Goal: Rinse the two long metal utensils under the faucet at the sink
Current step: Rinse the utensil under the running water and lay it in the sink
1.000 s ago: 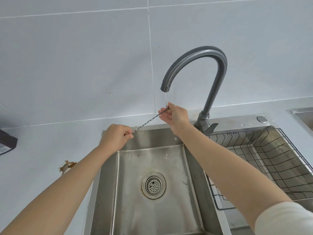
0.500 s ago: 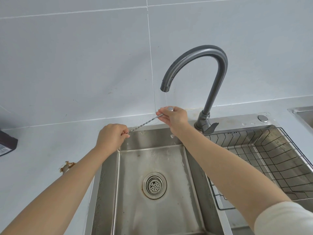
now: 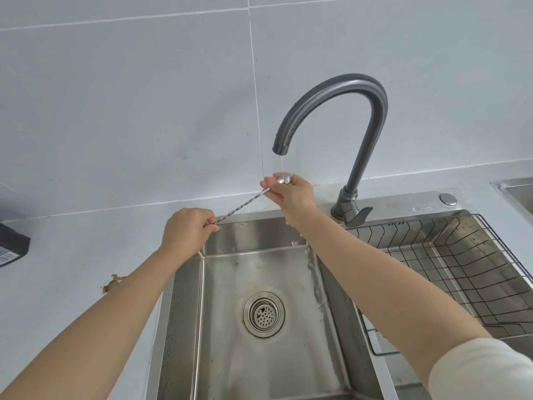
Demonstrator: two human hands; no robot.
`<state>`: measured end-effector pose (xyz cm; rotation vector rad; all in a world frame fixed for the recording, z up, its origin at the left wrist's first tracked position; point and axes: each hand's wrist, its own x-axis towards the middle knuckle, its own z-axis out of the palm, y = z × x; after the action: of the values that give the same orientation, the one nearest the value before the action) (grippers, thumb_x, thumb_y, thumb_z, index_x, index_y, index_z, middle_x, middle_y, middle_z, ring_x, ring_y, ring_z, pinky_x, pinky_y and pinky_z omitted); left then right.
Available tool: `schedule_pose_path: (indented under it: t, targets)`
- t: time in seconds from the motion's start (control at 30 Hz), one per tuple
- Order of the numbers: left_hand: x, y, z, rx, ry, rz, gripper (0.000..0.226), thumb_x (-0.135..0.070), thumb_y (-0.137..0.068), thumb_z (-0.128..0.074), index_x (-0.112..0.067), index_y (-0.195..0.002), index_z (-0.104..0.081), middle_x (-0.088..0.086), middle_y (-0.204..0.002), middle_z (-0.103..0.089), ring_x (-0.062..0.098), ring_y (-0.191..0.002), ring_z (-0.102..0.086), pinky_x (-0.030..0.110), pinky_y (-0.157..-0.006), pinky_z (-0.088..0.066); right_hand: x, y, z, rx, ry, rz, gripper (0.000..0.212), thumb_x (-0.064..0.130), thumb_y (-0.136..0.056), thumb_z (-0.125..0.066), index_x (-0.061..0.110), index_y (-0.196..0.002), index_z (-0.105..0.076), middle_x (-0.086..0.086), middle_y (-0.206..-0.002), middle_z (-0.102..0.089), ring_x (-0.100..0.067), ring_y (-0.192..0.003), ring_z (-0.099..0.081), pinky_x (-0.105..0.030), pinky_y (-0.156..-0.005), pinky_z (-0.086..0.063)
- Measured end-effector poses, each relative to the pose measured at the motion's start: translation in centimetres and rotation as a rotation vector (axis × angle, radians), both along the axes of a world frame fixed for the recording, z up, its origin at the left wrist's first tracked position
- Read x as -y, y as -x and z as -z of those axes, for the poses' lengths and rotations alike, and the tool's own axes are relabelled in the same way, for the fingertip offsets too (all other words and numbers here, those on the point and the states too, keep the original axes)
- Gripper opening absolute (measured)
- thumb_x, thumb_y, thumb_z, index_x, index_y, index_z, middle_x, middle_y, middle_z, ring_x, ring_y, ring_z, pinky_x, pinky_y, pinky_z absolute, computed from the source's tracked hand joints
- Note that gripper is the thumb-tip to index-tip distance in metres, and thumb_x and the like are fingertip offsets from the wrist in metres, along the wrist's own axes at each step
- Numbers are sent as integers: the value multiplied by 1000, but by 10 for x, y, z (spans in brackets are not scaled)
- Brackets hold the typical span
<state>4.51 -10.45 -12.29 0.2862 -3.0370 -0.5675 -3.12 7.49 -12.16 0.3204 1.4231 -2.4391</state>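
You've got the steel sink (image 3: pixel 261 264) sunk into the grey tabletop (image 3: pixel 72 255), w/ a wire basket (image 3: pixel 450 264) in the basin to its right. The dark gooseneck faucet (image 3: pixel 357 116) arcs over the back rim, thin stream running. Your right hand (image 3: pixel 291 194) pinches a twisted-stem bar spoon (image 3: pixel 245 202) near its bowl, grip closed on it, bowl right under the stream. Your left hand (image 3: pixel 186 230) is a closed fist round the stem's lower end, over the sink's back-left corner. Only one utensil shows. Drain strainer (image 3: pixel 264 314) sits mid-basin.
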Motion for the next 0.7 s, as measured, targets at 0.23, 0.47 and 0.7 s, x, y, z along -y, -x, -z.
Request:
schedule_pose_path:
  t: [0.23,0.47,0.7]
  targets:
    - [-19,12,-4,-25,15,40,12,-15,-86,-60,-5,-85,-67,11,-88,-72,32,-90,-60,30,-69,-38,1,4,-7,76,2,59,33,21,-99,-40,5,-72,-50,-11,-70,-60,-14,-51,-66,-24,-58,-58]
    - [-29,17,-3,-44,4,48,12,-13,-86,-59,-4,-86,-67,13,-90,-72,33,-90,-59,31,-68,-38,-1,0,-5,-17,-43,-19,19,-5,-92,-48,6,-77,-50,-10,-75,-59,-17,-69,-63,-21,-64,-57]
    - [-37,20,3,-58,-138,60,12,-13,-84,-63,-3,-85,-71,16,-84,-73,34,-85,-62,30,-69,-41,-4,-1,-6,-13,-98,-43,20,8,-93,-53,11,-73,-51,-7,-72,-61,-11,-56,-65,-21,-61,-56]
